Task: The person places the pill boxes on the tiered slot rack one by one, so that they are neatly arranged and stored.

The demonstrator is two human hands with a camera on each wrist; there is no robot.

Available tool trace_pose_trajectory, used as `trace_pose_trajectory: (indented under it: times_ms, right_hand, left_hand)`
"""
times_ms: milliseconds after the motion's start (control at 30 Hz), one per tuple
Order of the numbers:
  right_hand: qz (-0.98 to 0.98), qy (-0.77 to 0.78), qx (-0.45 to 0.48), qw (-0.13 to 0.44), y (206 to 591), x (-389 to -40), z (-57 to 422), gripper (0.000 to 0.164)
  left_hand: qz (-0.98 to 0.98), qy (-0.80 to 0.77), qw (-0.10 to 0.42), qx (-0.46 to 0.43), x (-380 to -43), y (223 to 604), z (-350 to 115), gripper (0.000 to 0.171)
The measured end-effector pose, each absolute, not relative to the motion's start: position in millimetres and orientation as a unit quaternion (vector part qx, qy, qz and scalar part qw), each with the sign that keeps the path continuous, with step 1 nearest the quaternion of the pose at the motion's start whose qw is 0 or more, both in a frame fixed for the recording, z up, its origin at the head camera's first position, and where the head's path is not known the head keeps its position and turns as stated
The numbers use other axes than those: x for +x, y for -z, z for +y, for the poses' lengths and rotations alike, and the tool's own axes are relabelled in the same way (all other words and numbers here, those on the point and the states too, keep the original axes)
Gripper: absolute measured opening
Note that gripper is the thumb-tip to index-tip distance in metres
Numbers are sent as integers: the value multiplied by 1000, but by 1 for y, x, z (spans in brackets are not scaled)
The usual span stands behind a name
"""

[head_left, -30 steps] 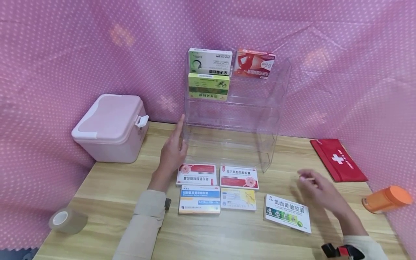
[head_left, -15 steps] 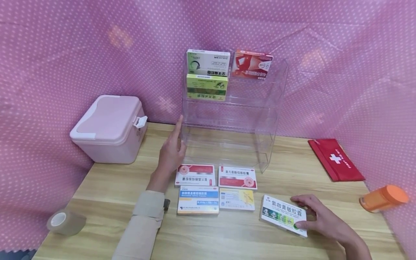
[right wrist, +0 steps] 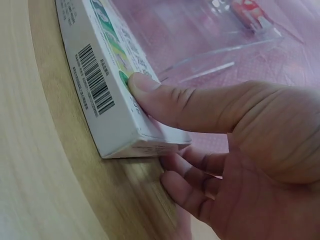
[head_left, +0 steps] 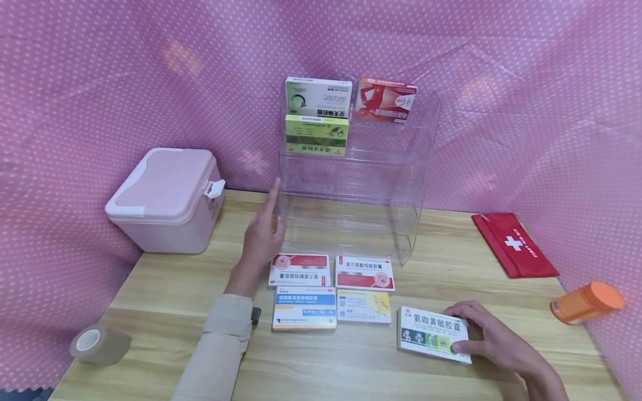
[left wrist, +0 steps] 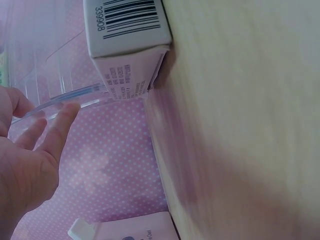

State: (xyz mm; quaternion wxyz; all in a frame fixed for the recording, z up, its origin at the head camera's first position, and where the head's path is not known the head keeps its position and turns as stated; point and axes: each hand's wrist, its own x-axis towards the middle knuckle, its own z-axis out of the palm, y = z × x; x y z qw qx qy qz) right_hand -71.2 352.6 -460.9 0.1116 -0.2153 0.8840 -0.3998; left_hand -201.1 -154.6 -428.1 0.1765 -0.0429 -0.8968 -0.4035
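Note:
My right hand grips a white medicine box with a green picture strip at its right end. In the right wrist view the thumb presses on its printed face, with fingers curled at the far edge. My left hand rests its fingers against the left side of a clear stepped display rack. White-and-green, green and red medicine boxes stand in its upper tiers. Before it lie two red-and-white boxes, a blue-and-white box and a yellow-and-white box.
A pink lidded case stands at the back left, and a roll of tape lies at the front left. On the right are a red first aid pouch and an orange bottle. Pink dotted cloth hangs behind the wooden table.
My right hand has come down onto the white box and taken hold of its right end. The box has turned slightly. My left hand has stayed at the rack's side.

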Motion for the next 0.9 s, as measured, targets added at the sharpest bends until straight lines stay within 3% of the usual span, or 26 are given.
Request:
trace_pose_trajectory:
  times_ms: [267, 900]
  right_hand:
    - [861, 428, -245, 124, 459, -73, 353, 48]
    - [855, 457, -211, 125, 455, -81, 353, 48]
  left_hand:
    - [-895, 409, 175, -41, -200, 426, -154, 94]
    - [-895, 410, 172, -41, -199, 427, -154, 94]
